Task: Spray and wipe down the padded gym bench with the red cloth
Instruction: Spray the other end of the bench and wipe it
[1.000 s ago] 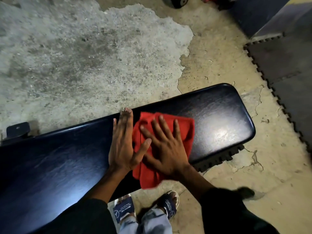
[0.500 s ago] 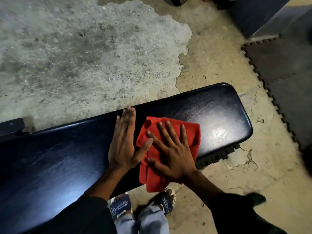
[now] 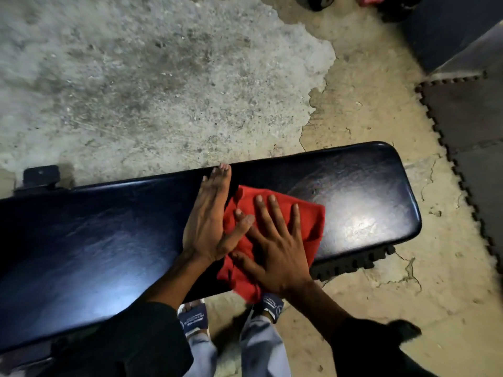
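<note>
Glossy black padded bench [image 3: 353, 202], long axis left–right; soft red cloth [image 3: 313, 221] under splayed right hand [image 3: 275, 248], left hand [image 3: 206, 227] flat alongside, fingers together

Dim scene — glare patches on the bench [image 3: 359, 224], edges blurred and bowed.

The long padded gym bench with glossy black vinyl upholstery [image 3: 362, 202] runs across the middle of the frame, from the lower left up to the right of centre, where its rounded end shows. Its surface shines, with bright reflections near the right end and at the lower left. The crumpled red cloth [image 3: 313, 221] lies flat on the pad, right of the frame centre; its lower corner hangs over the near edge of the bench.
</note>
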